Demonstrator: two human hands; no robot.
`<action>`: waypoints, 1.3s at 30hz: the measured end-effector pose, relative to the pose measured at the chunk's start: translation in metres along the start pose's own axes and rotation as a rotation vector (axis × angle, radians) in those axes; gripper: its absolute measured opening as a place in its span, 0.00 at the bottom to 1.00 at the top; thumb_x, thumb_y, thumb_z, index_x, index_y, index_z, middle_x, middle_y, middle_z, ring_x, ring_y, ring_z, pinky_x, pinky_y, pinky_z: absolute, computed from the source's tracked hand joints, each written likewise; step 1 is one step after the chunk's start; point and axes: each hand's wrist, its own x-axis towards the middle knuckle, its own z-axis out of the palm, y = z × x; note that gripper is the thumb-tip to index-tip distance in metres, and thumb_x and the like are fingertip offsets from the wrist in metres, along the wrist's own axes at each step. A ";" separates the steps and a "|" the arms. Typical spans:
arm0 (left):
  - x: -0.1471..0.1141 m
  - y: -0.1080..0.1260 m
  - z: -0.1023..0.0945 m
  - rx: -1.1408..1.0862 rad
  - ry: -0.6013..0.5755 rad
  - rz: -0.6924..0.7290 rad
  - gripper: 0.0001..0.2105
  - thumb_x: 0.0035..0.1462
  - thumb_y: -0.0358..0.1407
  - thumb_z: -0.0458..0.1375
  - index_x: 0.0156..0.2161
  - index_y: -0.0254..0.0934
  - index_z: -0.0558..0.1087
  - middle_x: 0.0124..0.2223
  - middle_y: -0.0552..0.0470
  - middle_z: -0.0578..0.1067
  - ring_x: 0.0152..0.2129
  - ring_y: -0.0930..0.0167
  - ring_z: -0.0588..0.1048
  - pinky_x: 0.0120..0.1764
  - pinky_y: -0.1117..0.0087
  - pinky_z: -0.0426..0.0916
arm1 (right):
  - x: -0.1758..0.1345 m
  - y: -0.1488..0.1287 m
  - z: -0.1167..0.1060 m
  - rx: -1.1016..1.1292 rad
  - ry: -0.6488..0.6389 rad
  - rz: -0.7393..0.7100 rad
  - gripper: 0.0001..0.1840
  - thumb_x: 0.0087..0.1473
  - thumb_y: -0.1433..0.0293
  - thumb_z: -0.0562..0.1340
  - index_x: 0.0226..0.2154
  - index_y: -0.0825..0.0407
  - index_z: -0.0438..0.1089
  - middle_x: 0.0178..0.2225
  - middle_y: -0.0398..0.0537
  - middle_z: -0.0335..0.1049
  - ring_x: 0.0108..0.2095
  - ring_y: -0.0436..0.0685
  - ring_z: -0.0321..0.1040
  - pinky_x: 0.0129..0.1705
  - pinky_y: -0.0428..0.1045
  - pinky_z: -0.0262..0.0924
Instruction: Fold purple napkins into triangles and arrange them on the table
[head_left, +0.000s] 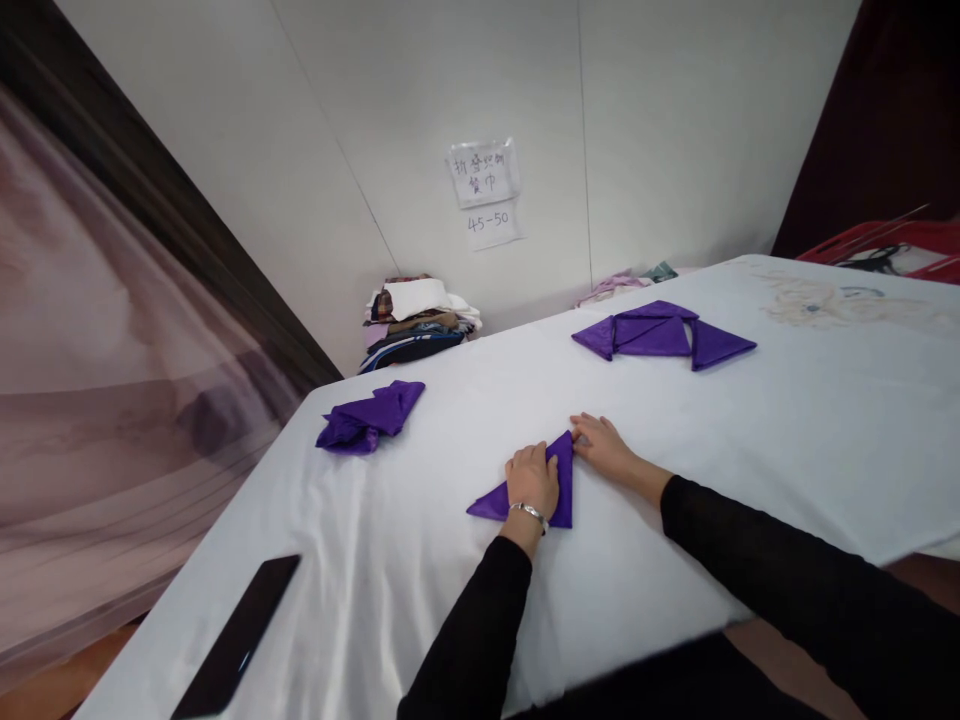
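Observation:
A purple cloth napkin (562,492), folded into a triangular shape, lies on the white-covered table in front of me. My left hand (532,480) rests on top of it, fingers stretched out and pressing the cloth flat, hiding its middle. At the upper right corner of that napkin, my right hand (600,448) lies with its fingers outstretched, the fingertips touching the edge. I cannot make out any cloth gripped between them.
Several folded purple napkins (652,330) lie at the back right. A crumpled purple napkin bundle (369,420) sits to the left, and a dark phone (240,635) near the left edge. Stacked clothes (416,318) stand behind the table; a red basket (941,262) is far right.

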 end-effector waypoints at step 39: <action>-0.004 -0.014 0.007 -0.100 0.015 -0.024 0.12 0.57 0.31 0.47 0.41 0.41 0.71 0.39 0.51 0.71 0.37 0.68 0.66 0.42 0.65 0.61 | -0.019 -0.030 0.011 -0.177 -0.212 -0.328 0.37 0.55 0.49 0.45 0.60 0.53 0.47 0.61 0.54 0.45 0.61 0.62 0.38 0.59 0.61 0.36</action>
